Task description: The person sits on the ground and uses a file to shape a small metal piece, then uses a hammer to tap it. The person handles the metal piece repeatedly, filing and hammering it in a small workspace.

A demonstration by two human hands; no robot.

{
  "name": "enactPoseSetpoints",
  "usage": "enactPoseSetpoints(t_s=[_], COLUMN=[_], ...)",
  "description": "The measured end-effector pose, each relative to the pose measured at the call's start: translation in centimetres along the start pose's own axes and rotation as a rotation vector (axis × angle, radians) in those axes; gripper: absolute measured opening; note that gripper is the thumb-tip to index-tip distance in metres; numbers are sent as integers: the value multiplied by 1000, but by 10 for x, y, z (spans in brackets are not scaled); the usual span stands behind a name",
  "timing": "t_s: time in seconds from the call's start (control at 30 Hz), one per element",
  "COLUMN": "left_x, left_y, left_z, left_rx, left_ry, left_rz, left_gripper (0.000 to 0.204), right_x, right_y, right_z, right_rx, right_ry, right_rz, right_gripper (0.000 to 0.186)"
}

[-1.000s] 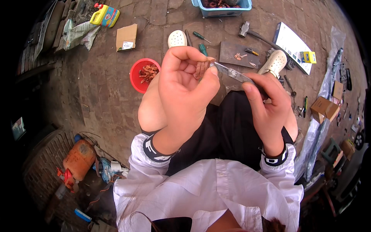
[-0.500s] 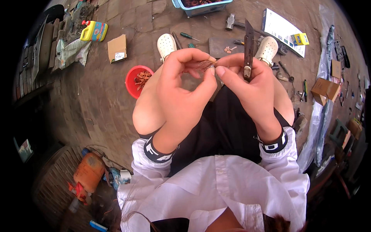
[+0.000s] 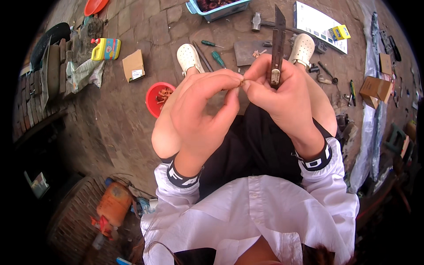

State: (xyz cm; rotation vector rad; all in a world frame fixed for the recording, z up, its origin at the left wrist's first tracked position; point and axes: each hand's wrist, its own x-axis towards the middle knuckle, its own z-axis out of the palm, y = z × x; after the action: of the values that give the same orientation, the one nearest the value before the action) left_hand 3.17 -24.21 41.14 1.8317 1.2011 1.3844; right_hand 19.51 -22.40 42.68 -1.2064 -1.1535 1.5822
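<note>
Reddish-brown strips (image 3: 164,95) already lie in the red bowl (image 3: 150,100) on the paved floor (image 3: 119,97); pale scraps (image 3: 259,53) rest within the dark plate's edges (image 3: 242,57); a small brown piece (image 3: 242,82) remains unfinished, by appearance. The curled left hand (image 3: 201,112) pinches it, thumb near forefinger; the right hand (image 3: 282,95), similarly closed, meets it there, a knife (image 3: 278,44) lodged among its fingers, tip pointing outward.

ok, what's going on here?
A person's left hand and right hand meet at a small brownish piece, mostly hidden, pinched in the left. The right hand also holds a long, narrow, dark metal knife, its blade pointing away from the person. A round red plastic bowl containing reddish-brown scraps sits beside the left leg.
</note>
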Motion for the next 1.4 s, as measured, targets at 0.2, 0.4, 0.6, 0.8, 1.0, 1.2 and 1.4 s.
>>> enactPoseSetpoints(t_s=[0.2,0.4,0.6,0.8,1.0,1.2,1.4], left_x=[2,2,3,0,1,2,4], left_y=[1,1,6,3,7,7,5], left_z=[2,0,-4,0,1,-2,1], left_rx=[-84,-10,61,-112,-595,-735,-754], left_ry=[97,58,-62,23,87,56,24], left_rz=[1,57,114,-26,-422,-589,-617], left_gripper=[26,27,29,29,29,30,34], right_x=[1,0,-1,0,-1,0,-1], right_y=[-3,-3,0,3,-8,-6,-7], right_z=[-2,-9,-7,-2,-3,-3,-2], right_rx=[90,112,191,203,-20,-151,-263], right_ry=[-37,-96,-75,-46,-9,109,102], right_rz=[-4,0,14,27,-49,-185,-215], right_gripper=[9,7,4,6,9,13,18])
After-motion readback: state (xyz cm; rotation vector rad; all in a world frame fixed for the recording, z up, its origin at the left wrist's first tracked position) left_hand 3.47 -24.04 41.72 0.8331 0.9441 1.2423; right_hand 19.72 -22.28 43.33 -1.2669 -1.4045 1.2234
